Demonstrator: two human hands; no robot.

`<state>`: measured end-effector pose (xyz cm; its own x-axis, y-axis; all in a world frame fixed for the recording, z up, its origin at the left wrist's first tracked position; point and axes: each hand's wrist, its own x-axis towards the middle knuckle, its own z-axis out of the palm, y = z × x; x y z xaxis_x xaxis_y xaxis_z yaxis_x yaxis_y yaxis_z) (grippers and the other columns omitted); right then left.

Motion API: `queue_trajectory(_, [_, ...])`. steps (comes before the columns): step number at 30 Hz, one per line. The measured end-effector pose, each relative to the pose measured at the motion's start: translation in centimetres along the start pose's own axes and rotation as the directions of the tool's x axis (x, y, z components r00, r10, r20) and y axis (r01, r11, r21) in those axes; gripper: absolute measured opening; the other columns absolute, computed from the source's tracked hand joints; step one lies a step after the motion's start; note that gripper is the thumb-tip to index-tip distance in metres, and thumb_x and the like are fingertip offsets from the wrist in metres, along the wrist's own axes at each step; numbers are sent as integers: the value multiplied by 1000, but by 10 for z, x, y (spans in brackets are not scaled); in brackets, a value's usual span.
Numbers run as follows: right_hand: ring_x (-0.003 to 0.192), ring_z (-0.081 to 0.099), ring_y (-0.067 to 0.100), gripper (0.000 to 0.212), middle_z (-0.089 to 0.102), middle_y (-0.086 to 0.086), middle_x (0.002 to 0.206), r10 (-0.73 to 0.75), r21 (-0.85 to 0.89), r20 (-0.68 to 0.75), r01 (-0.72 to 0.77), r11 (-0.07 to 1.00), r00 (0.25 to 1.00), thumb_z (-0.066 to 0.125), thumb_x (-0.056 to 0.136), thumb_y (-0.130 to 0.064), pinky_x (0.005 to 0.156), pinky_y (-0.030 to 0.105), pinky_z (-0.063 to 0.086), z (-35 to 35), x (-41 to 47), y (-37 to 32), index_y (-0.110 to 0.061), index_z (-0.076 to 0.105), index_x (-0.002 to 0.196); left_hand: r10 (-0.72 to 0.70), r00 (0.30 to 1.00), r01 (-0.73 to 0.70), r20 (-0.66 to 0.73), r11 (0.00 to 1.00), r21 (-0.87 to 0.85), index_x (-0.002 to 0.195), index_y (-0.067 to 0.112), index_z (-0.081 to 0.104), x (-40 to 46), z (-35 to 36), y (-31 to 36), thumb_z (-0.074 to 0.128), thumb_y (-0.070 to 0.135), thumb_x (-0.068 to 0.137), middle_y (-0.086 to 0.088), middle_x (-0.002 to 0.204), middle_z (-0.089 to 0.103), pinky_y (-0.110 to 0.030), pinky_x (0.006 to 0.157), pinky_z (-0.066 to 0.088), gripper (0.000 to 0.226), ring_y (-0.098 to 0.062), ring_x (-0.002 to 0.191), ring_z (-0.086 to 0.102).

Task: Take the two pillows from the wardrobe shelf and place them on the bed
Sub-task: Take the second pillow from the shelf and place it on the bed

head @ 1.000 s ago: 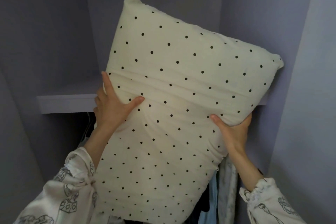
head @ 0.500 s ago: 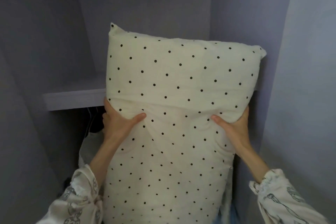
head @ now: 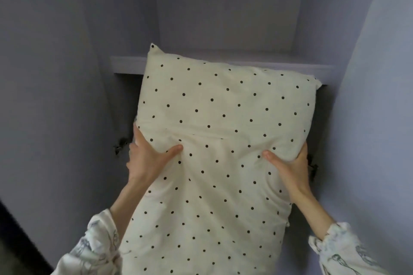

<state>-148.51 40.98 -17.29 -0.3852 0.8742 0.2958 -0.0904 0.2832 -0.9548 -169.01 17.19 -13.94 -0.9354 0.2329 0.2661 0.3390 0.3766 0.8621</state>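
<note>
A person holds a cream pillow (head: pixel 223 140) with small black dots upright in front of an open wardrobe. The left hand (head: pixel 148 158) grips the pillow's left edge about halfway up: its thumb presses into the front fabric and its fingers wrap round behind the edge. The right hand (head: pixel 288 167) grips the right edge at about the same height, thumb dug into the front, fingers curled round the side and out of sight behind. The fabric bunches and creases between the two thumbs.

The pillow is off the shelf (head: pixel 127 65), in the air before it. Its top left corner stands above the shelf's front edge; its top right corner overlaps the right end of that edge. Its lower end drops out of view at the bottom, between the forearms. Both wrists wear white sleeves (head: pixel 93 250) with a dark line print.

The wardrobe walls (head: pixel 55 73) are pale lilac. Below the shelf it is dark, with small metal fittings (head: pixel 119 144) showing at either side of the pillow.
</note>
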Motion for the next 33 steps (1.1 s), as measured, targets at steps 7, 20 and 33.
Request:
queue_trajectory(7, [112, 55, 2, 100, 56, -13, 124, -15, 16, 133, 13, 1000, 991, 89, 53, -30, 102, 39, 44, -49, -64, 3, -30, 35, 137, -140, 987, 143, -77, 989, 44, 140, 46, -5, -122, -33, -5, 79, 64, 46, -16, 134, 38, -59, 102, 34, 127, -36, 126, 39])
queue_trajectory(20, [112, 58, 16, 94, 58, 1, 127, -53, 10, 486, 55, 998, 872, 88, 59, -20, 99, 44, 47, -9, -207, -11, -23, 37, 137, -362, 861, 388, -357, 922, 1, 140, 44, 1, -296, -152, -81, 73, 68, 44, -16, 122, 47, -59, 98, 37, 122, -33, 119, 39])
queue_trajectory(33, [106, 56, -5, 89, 58, -9, 120, -191, 197, 730, 65, 978, 656, 89, 56, -24, 92, 21, 49, 169, -378, -61, -38, 41, 130, -404, 644, 472, -650, 878, -79, 142, 34, 12, -374, -361, -170, 78, 62, 45, -13, 121, 50, -56, 95, 44, 120, -36, 111, 52])
